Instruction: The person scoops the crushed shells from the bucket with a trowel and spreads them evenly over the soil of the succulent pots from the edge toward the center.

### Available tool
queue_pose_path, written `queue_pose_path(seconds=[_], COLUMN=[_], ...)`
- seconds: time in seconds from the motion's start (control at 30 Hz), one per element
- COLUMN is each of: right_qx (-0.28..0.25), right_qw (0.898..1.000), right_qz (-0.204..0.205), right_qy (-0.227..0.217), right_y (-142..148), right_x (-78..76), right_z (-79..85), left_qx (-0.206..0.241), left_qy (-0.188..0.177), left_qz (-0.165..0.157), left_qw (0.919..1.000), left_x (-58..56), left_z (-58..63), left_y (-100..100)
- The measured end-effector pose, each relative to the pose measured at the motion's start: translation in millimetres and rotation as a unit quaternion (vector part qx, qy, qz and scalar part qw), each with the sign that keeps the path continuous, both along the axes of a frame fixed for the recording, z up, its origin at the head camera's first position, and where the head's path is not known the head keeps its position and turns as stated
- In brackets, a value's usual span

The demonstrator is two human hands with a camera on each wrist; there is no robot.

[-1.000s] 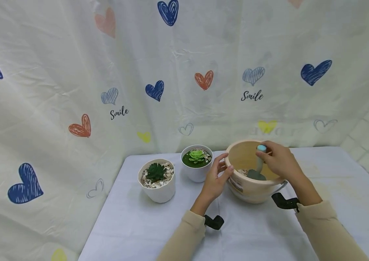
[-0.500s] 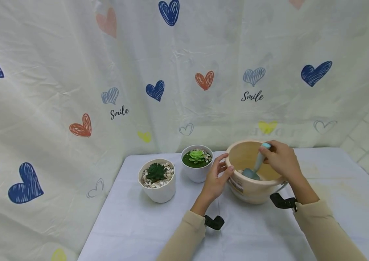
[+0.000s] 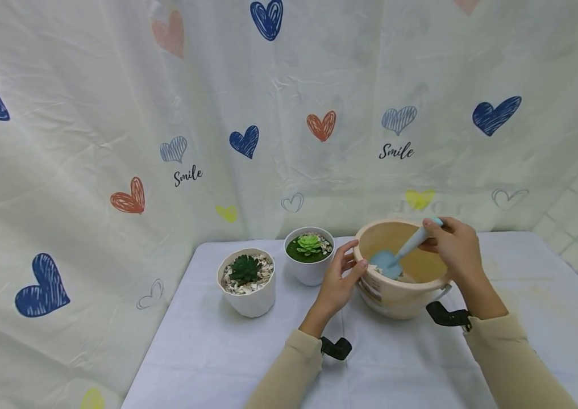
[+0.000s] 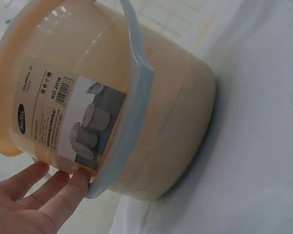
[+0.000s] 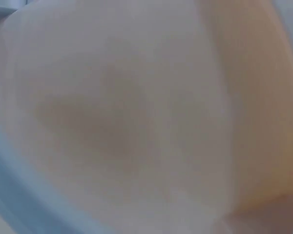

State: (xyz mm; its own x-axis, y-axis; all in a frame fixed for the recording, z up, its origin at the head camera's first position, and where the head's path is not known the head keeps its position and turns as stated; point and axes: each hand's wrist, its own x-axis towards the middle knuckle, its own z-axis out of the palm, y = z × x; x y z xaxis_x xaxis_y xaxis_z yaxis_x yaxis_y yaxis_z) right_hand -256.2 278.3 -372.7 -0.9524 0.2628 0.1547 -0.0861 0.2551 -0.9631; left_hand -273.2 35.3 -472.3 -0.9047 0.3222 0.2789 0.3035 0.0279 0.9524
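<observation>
A cream plastic bucket [image 3: 396, 301] stands upright at the right of the table. My left hand [image 3: 336, 287] holds its left side, fingers by the rim. The left wrist view shows fingertips [image 4: 80, 183] touching the outer wall below the rim, near the blue-grey handle [image 4: 136, 97]. Inside the bucket, a light-blue small shovel [image 3: 414, 243] slants with its blade [image 3: 385, 262] down at the left among pale pebbles [image 3: 404, 278]. My right hand [image 3: 457, 250] grips the top of its handle above the right rim. The right wrist view is filled by the blurred bucket wall [image 5: 136, 122].
Left of the bucket stand two white pots, one with a dark green succulent [image 3: 245, 269] in pebbles, the other with a light green succulent [image 3: 309, 245]. A white cloth [image 3: 207, 352] covers the table. Behind hangs a heart-printed curtain [image 3: 289, 85].
My right hand has moved a little right and tilted the shovel, its handle leaning right and its blade swinging left and up in the bucket. My left hand stays on the bucket.
</observation>
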Motion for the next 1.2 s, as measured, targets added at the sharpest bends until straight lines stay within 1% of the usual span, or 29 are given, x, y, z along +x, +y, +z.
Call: queue_pose_path(seconds=[0.1, 0.2, 0.27, 0.43, 0.53, 0.77, 1.07, 1.2], right_qx=[-0.089, -0.167, -0.198, -0.249, -0.263, -0.253, -0.285, -0.292], right_qw=[0.996, 0.986, 0.980, 0.968, 0.964, 0.966, 0.957, 0.955], right_qz=[-0.006, -0.004, -0.003, -0.009, -0.017, -0.047, -0.049, -0.050], right_qy=[0.010, 0.018, 0.021, 0.028, 0.031, 0.019, 0.027, 0.030], right_y=[3, 6, 8, 11, 12, 13, 18, 18], right_x=[-1.0, -1.8, -2.0, -1.4, -0.5, 2.9, 3.0, 1.9], right_z=[-1.3, -2.0, -2.4, -2.1, -1.8, -1.1, -1.9, -2.9], left_qx=[-0.001, 0.003, 0.005, 0.004, 0.005, 0.008, 0.007, 0.010], left_qy=[-0.003, -0.005, -0.006, -0.011, -0.013, -0.011, -0.012, -0.015], left_qz=[0.000, 0.000, -0.001, 0.001, 0.001, -0.006, -0.008, -0.009], left_qw=[1.0000, 1.0000, 1.0000, 0.9999, 0.9999, 0.9999, 0.9999, 0.9998], left_x=[0.0, 0.7, 1.2, 0.9, 0.5, 0.4, 0.6, 0.2], left_z=[-0.7, 0.0, 0.7, 1.1, 1.1, 0.9, 0.8, 0.9], left_y=[0, 0, 0, 0, 1, 0, 0, 0])
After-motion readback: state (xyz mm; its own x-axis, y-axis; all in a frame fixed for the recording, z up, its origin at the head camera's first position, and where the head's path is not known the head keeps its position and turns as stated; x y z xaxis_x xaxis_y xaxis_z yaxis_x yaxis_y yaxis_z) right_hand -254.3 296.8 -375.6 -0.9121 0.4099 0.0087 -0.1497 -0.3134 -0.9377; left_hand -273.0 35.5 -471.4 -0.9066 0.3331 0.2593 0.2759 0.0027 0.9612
